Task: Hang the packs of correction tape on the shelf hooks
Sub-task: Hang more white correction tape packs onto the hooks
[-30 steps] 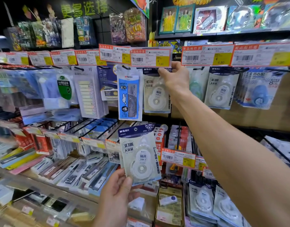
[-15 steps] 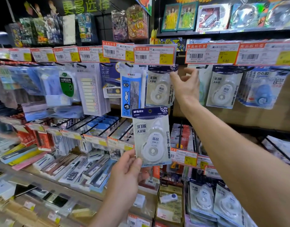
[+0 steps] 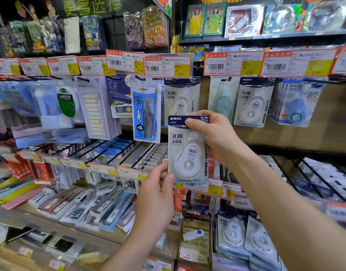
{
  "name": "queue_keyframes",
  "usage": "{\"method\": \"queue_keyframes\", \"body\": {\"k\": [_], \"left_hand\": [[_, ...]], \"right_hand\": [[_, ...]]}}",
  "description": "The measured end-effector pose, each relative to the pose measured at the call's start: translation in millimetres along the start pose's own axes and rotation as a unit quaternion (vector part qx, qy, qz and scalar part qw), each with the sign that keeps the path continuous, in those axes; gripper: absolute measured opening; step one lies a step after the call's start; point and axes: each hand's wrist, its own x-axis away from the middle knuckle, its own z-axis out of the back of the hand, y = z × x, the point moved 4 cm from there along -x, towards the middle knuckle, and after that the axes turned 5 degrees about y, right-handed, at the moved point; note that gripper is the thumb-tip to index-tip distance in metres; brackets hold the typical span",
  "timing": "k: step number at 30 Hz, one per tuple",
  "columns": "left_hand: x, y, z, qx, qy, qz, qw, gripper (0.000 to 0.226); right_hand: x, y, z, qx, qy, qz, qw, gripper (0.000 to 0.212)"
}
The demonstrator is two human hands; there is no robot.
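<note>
A pack of correction tape (image 3: 186,153), white dispenser under a dark blue header, is held upright in front of the shelf. My left hand (image 3: 158,194) pinches its lower left corner. My right hand (image 3: 213,132) grips its top right, thumb across the blue header. Right behind and above it, an identical pack (image 3: 181,98) hangs on a hook under the 5.80 price tag (image 3: 168,66). Another such pack (image 3: 252,103) hangs further right.
A blue rabbit-print ruler pack (image 3: 145,112) hangs just left of the held pack. Price tags line the hook rail (image 3: 232,63). More correction tape packs (image 3: 244,235) lie in the lower right bin. Pens and notebooks (image 3: 86,204) fill the lower left shelves.
My right hand came down from the hanging pack on the hook and took hold of the top of the pack. My left hand raised that pack up and to the right.
</note>
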Motion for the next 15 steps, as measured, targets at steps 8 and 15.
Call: {"method": "queue_keyframes", "body": {"k": [8,15], "left_hand": [[-4,-7,-10,-0.328,-0.019,-0.205,0.922,0.053],[-2,-28,-22,-0.388,-0.083,-0.178,0.901,0.058]], "right_hand": [[-34,-33,-12,0.035,0.048,0.100,0.993,0.020],[-53,-55,-43,0.015,0.079,0.184,0.980,0.035]]}}
